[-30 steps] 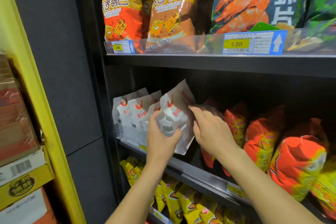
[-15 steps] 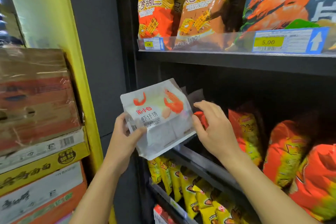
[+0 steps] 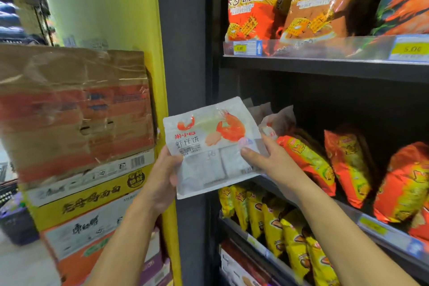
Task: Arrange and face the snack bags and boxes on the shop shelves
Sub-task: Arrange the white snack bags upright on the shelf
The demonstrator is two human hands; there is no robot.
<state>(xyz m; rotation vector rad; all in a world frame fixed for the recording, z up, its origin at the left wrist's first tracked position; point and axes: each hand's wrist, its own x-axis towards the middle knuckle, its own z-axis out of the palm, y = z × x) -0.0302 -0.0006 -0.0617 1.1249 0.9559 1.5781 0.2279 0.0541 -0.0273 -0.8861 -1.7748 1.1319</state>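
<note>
1. The white bag (image 3: 209, 146) is held in the air, clear of every shelf. It sits in front of the grey side panel (image 3: 185, 53), at the left end of the middle shelf (image 3: 371, 227).
2. Its printed face, with a red shrimp, is towards the camera. The bag is upright but tilted, with its top right corner higher than its top left.
3. The left hand (image 3: 162, 176) grips the bag's left edge, low down. The thumb lies across the front, and the fingers are behind the bag, out of sight.
4. The right hand (image 3: 267, 160) grips the bag's right edge. The thumb presses on the front and the fingers curl round behind.
5. The spare bags (image 3: 278, 121), also white, stand on the middle shelf just behind the right hand. Only their tops show.
6. The orange bags (image 3: 348, 160) stand in a row along the rest of the middle shelf. The nearest one is just beside the right hand; whether they touch cannot be told.
7. On the top shelf (image 3: 325, 67), two rice-crust bags (image 3: 250, 7) stand side by side behind a clear rail (image 3: 325, 46). The rail carries a price tag (image 3: 247, 48).
8. On the lower shelf (image 3: 250, 237), yellow bags (image 3: 274, 223) stand packed in a row.
9. A yellow post (image 3: 160, 53) stands left of the side panel. Taped cartons (image 3: 69, 111) are stacked to the left of the post.
</note>
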